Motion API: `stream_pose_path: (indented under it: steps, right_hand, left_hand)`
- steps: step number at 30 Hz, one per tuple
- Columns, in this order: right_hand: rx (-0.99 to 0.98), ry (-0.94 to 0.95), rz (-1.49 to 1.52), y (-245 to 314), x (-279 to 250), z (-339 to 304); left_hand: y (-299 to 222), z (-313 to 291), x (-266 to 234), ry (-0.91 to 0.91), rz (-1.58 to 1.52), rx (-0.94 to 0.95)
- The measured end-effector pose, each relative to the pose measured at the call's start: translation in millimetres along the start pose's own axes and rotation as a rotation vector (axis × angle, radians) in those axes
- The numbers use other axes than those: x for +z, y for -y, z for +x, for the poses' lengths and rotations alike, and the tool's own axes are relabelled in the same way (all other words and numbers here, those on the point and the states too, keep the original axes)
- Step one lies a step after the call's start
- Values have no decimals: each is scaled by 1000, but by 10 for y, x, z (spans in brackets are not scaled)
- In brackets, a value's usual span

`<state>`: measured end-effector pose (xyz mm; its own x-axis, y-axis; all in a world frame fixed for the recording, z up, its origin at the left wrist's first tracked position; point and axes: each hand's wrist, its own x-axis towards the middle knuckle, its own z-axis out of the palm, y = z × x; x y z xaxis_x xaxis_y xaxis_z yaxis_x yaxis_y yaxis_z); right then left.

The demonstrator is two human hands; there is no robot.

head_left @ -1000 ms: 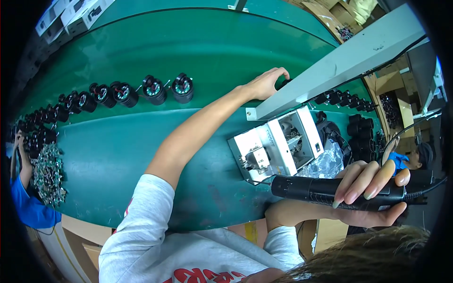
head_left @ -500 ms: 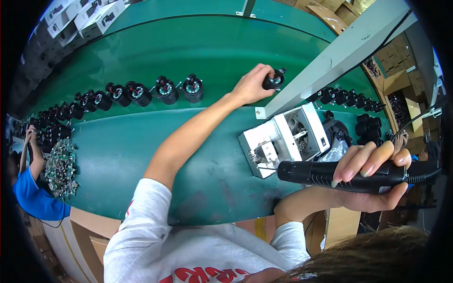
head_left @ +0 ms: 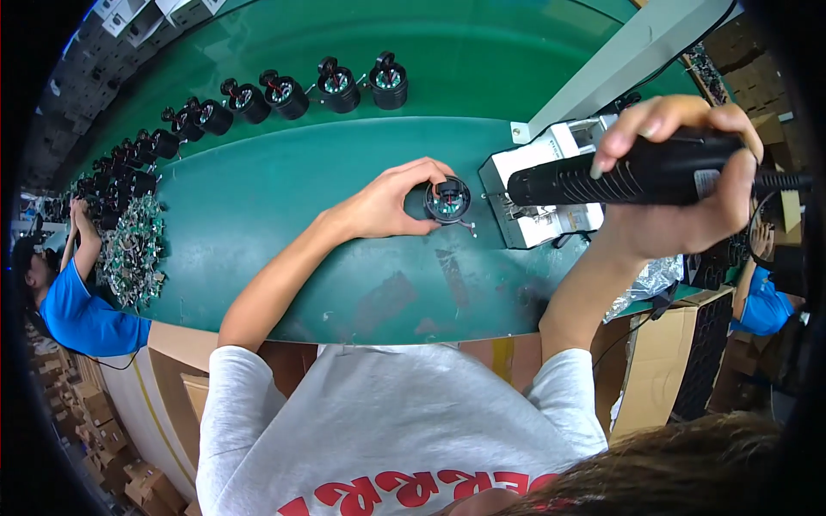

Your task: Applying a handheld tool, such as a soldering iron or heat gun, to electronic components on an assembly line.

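My left hand grips a round black part with a small green circuit board inside, resting it on the green belt just left of a white metal fixture. Thin wires stick out of the part. My right hand is wrapped around a black electric screwdriver, held level above the fixture with its front end pointing left toward the part.
A curved row of similar black round parts lies along the belt's far side. A pile of green circuit boards sits at the left beside a person in blue. A grey rail crosses upper right. Cardboard boxes stand lower right.
My left hand picked a black part from the far side by the rail and drew it back to the belt beside the fixture. My right hand lifted the screwdriver higher.
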<state>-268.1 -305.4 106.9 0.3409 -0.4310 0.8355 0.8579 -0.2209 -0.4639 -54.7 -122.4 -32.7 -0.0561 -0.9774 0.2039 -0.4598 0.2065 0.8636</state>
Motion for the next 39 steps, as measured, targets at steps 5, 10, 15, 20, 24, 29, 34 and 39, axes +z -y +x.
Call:
stream_pose_path:
  steps: [5,10,15,20,24,29,34,39]
  right_hand:
    - [44,14,41,-123,72,-39]
    - [73,6,59,-137,137,-44]
    - [86,14,60,-210,117,-25]
    - [131,-13,81,-298,170,-20]
    - [186,-76,159,-369,264,-42]
    - [197,-41,156,-467,373,-71]
    - [196,-10,135,-496,443,-86]
    - [185,23,112,-487,472,-93]
  left_hand:
    - [-5,-135,56,72,-27,-75]
    - [-41,-176,148,10,-15,-137]
    - [-106,-167,184,-35,33,-74]
    - [-29,-91,143,-35,16,8]
    - [-5,-43,109,-5,-2,38]
    - [-12,-56,82,8,-12,12]
    - [-29,-49,85,18,-11,-1]
    - [-6,-44,84,25,-21,11]
